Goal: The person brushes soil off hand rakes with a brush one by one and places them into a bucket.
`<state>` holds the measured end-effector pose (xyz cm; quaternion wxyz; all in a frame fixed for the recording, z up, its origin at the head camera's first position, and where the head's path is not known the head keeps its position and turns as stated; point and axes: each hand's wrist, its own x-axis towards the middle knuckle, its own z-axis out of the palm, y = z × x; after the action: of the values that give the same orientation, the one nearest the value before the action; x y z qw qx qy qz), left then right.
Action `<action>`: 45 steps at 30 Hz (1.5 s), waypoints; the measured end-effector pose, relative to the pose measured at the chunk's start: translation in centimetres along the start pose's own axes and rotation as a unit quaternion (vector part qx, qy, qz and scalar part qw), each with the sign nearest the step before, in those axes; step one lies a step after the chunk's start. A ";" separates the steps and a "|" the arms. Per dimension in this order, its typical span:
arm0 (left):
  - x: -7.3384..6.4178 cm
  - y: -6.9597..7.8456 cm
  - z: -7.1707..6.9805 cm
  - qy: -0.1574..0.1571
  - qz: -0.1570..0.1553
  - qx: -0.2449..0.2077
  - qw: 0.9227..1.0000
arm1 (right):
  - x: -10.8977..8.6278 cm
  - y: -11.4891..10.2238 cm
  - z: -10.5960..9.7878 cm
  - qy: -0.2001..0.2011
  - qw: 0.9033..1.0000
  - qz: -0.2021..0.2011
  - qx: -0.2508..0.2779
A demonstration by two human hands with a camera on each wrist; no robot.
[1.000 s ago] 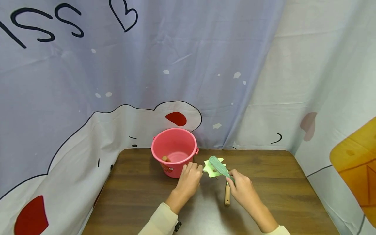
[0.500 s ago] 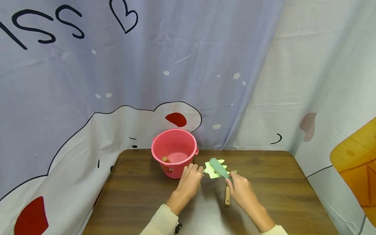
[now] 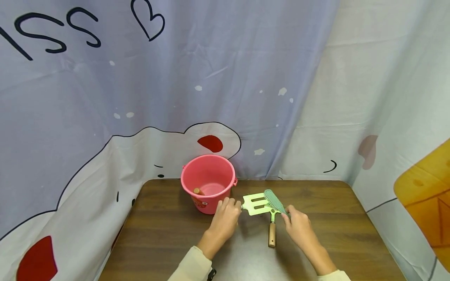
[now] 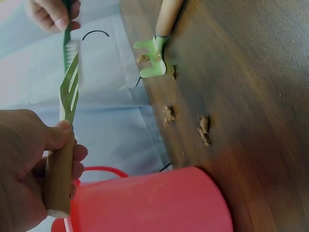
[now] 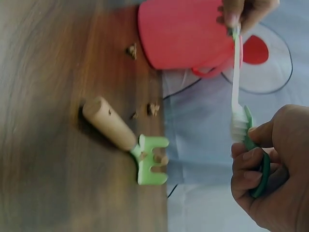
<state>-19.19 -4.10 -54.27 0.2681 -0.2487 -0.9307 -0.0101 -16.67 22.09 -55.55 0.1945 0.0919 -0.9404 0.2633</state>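
My left hand [image 3: 225,218] grips the wooden handle [image 4: 60,174] of a small hand fork, its light green head [image 3: 254,204] pointing right above the table. My right hand [image 3: 301,228] holds a green brush [image 3: 274,200] by its handle. In the head view the brush overlaps the fork's tine ends; its white bristles [image 5: 237,124] face the tines and appear to touch them. Below both tools, a small rake lies on the table, with a wooden handle [image 3: 272,235] and a light green head [image 4: 153,58]. Bits of brown dirt cling to that rake head.
A pink bucket [image 3: 211,203] stands at the back, left of the tools, close to my left hand. The end of a wooden handle [image 3: 198,191] shows inside it. Several dirt clumps [image 4: 203,129] lie on the brown table [image 3: 337,222]. A printed curtain [image 3: 260,97] hangs behind.
My right hand has drawn the brush right, from over the fork's head to its tine ends. The fork has turned, showing more of its flat face. The lying rake's head is now more visible.
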 end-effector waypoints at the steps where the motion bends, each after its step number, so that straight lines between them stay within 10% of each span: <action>1: -0.1 -0.1 -0.1 0.001 -0.003 -0.004 1.000 | -0.1 0.4 -0.1 0.000 1.000 0.005 0.002; 26: 0.3 -5.8 -5.5 0.037 -0.101 -0.100 0.989 | -0.9 3.9 -2.2 -0.070 0.990 0.104 0.058; 45: 1.7 -8.7 -7.2 -0.085 -0.171 -0.084 0.978 | -1.0 4.5 -2.4 -0.076 0.990 0.100 0.057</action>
<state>-20.95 -12.06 -46.21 0.1604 -0.1074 -0.9747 -0.1123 -16.26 27.30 -56.12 0.0900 0.0283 -0.9402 0.3272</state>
